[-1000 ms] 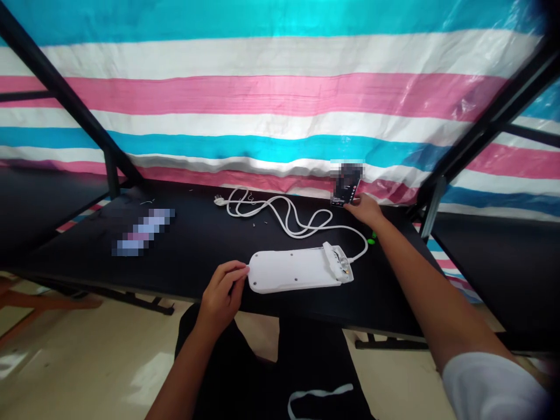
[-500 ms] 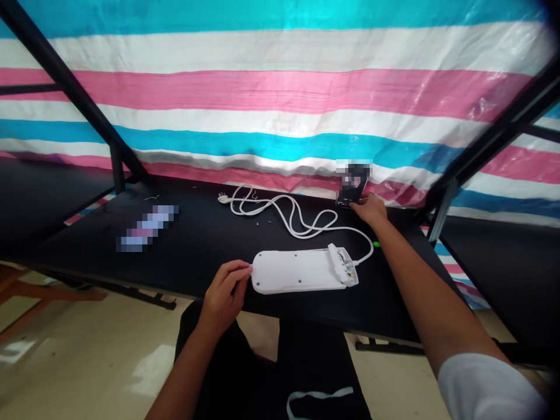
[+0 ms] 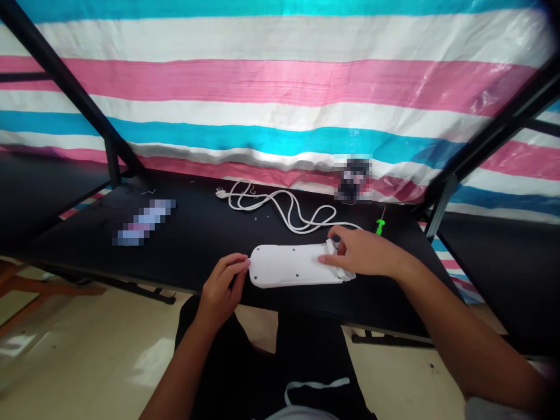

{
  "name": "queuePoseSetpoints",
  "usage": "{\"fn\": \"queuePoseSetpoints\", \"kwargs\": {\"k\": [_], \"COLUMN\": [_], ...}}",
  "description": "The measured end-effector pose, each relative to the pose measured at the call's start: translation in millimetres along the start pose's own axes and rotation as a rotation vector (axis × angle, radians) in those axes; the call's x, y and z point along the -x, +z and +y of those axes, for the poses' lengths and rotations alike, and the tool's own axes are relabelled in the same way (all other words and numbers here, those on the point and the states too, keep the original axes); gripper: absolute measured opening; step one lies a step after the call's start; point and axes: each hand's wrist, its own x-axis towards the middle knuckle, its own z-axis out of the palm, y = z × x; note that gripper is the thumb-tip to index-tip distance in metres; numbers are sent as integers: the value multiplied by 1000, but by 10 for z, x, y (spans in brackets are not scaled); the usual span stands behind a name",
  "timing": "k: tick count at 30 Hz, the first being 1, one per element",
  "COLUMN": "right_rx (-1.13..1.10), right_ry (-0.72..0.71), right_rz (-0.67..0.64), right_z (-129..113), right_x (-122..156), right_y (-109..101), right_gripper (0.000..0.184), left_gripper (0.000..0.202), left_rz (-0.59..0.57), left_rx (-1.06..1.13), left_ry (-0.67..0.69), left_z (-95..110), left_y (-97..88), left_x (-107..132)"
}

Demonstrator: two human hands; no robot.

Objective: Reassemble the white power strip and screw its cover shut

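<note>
A white power strip (image 3: 280, 265) lies underside up on the black table, with screw holes showing. Its end cover (image 3: 331, 247), a small white piece, sits loose and crosswise at the right end. My right hand (image 3: 361, 251) reaches over that end, its thumb and fingers closed about the cover and hiding part of it. At the other end, my left hand (image 3: 225, 283) has its fingertips pinched against the rounded edge. The strip's white cord (image 3: 291, 213) loops behind it to a plug (image 3: 221, 193).
A green-handled screwdriver (image 3: 380, 226) lies behind my right hand. A blurred dark phone-like object (image 3: 352, 181) leans against the striped sheet (image 3: 280, 81). Tiny screws (image 3: 268, 217) are scattered near the cord. A blurred pale item (image 3: 144, 223) lies at left. Black frame bars (image 3: 79, 93) flank the table (image 3: 196, 233).
My right hand has let go of the phone-like object at the back and come forward to the loose end cover. The screwdriver is now uncovered. My left hand stays at the strip's left end.
</note>
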Motion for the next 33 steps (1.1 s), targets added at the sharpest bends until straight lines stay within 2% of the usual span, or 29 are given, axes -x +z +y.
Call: {"fn": "queuePoseSetpoints", "kwargs": {"k": [2,4,6,10,13,15,19,21,23,25,27,30,33], "right_rx": [22,-27,-122,-350,-348,-282,-127,-41,7,1,-30,-63,-67], "right_ry": [10,48,86,142,128,86,-52,-129,-204,-266,-305,-333,-371], "right_rz": [-23,-14,-7,-72,-110,-108,-7,46,45,-11,-69,-79,-51], "right_z": [-82,-39,90,409,565,612,633,621,591,548,511,501,540], "right_x": [83,110,130,212,302,372,498,514,484,419,346,269,239], "right_y": [35,37,22,34,66,73,69,86,115,140,147,134,124], "right_gripper": [42,40,40,32,28,33,59,81,96,99,94,89,84], "left_gripper": [26,25,24,23,24,26,35,51,73,88,91,84,84], "left_rz": [-2,-1,-3,-16,-29,-57,-201,-309,-443,-581,-670,-705,-702], "left_rx": [-2,-3,-1,4,19,43,119,101,36,-27,-65,-67,-31], "left_ry": [2,4,4,-10,-25,-40,-94,-90,-54,14,68,85,56], "left_z": [3,8,12,11,5,11,73,121,163,187,192,178,160], "left_y": [-1,-3,-3,11,11,-25,-196,-265,-271,-212,-124,-25,-8], "left_x": [-11,-22,-31,-35,-25,-26,-133,-257,-404,-542,-645,-721,-732]}}
